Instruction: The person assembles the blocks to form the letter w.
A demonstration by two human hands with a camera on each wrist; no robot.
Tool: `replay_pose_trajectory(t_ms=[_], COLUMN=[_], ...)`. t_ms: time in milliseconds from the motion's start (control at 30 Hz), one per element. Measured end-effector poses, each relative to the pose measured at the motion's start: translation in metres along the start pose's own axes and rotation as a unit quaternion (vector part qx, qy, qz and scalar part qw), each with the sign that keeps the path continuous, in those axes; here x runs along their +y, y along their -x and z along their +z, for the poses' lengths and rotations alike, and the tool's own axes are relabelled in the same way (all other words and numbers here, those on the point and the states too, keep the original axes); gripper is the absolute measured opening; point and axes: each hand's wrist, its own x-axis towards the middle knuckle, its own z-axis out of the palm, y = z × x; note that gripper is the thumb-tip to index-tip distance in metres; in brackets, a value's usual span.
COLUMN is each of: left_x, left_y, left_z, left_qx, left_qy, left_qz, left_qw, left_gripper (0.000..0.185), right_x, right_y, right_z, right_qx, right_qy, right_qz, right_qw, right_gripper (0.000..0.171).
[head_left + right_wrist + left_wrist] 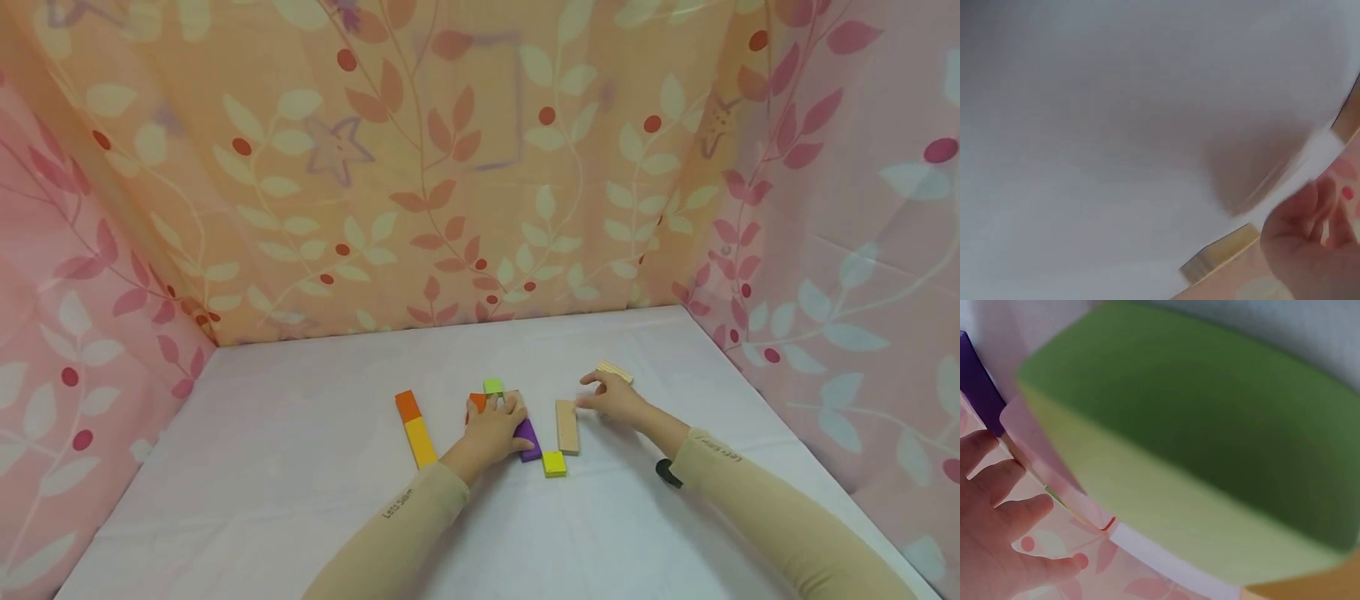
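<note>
My left hand (491,433) lies with fingers spread over a row of wooden blocks. Its fingertips reach a natural wood block (515,402) and a red-orange block (476,405), partly covered. The thumb side touches the purple block (529,442); a light green block (492,387) sits just beyond the fingers. In the left wrist view, a large blurred green block (1210,425) stands close to the lens. My right hand (615,398) is loosely bent with nothing between thumb and fingers. It hovers between an upright-lying plain wood block (567,427) and a ridged wood block (617,372).
A yellow cube (554,464) lies nearest me, below the purple block. Left of the row, an orange block (408,406) and a yellow-orange block (421,442) lie end to end. Floral curtains (450,208) enclose the white table (285,433) at the back and sides.
</note>
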Motion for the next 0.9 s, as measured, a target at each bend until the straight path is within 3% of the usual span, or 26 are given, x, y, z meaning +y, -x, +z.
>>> replay_pose_trajectory(t_ms=[133,200,467,700,900], left_x=[0.000,0.000,0.000,0.000,-0.001], left_y=[0.000,0.000,-0.002,-0.002,-0.003], left_z=[0.000,0.001,0.006,0.007,0.008], left_qx=[0.001,0.001,0.006,0.008,0.009], left_qy=[-0.001,-0.002,-0.014,-0.002,-0.003], left_qz=[-0.002,-0.002,-0.005,-0.003,-0.001], left_qw=[1.0000,1.0000,0.9999,1.0000,1.0000], left_gripper=[0.062,0.062,0.064,0.064,0.064], right_x=[0.015,0.024,0.047,0.050,0.047], right_y=[-0.009,-0.014,-0.024,-0.027,-0.028], right_z=[-0.017,-0.025,-0.048,-0.052,-0.050], right_qx=[0.061,0.070,0.030,0.006,0.029], right_qy=[0.000,0.018,0.113,0.102,0.075], right_qz=[-0.007,-0.009,0.022,0.069,0.041], right_qw=[0.998,0.997,0.993,0.992,0.996], right_gripper=[0.045,0.048,0.066,0.064,0.056])
